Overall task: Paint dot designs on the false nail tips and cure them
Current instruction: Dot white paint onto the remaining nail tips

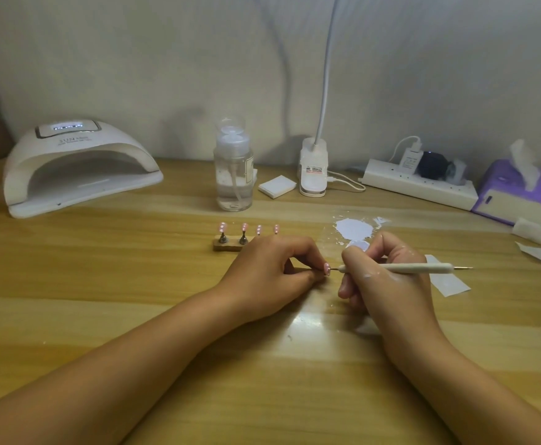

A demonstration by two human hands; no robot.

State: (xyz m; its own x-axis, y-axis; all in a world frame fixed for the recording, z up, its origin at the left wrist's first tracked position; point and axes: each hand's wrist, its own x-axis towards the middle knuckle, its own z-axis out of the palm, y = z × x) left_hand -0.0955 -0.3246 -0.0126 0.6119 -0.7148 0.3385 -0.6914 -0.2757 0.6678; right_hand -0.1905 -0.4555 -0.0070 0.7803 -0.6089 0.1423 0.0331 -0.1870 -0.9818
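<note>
Pale wooden desk [108, 271] runs up to a white wall, and at its far left stands the white dome-shaped curing lamp [83, 165], its mouth facing me and its small display lit.

Both my forearms reach in from the near edge. My left hand [272, 271] rests on the desk with the fingers curled in, thumb and forefinger pinching the stem of one pink false nail tip [327, 269]. The tip sticks out just to the right of my fingertips, between my two hands. The stem itself is almost wholly buried in my grip.

Just behind my left knuckles sits the small wooden holder block [227, 245]. A row of four more pink dotted tips [244, 227] stands above it. My hand hides the block's right end, so only two metal cones show.

My right hand [388, 277], smeared with white, curls round the slim white dotting pen [413, 268], pinching it near the front. The pen lies level, needle pointing left at the held tip; I cannot tell whether they touch. A second needle pokes out its right end.

Beyond that hand a puddle of white paint [354, 229] lies on the desk, its near edge hidden by my fingers.
</note>
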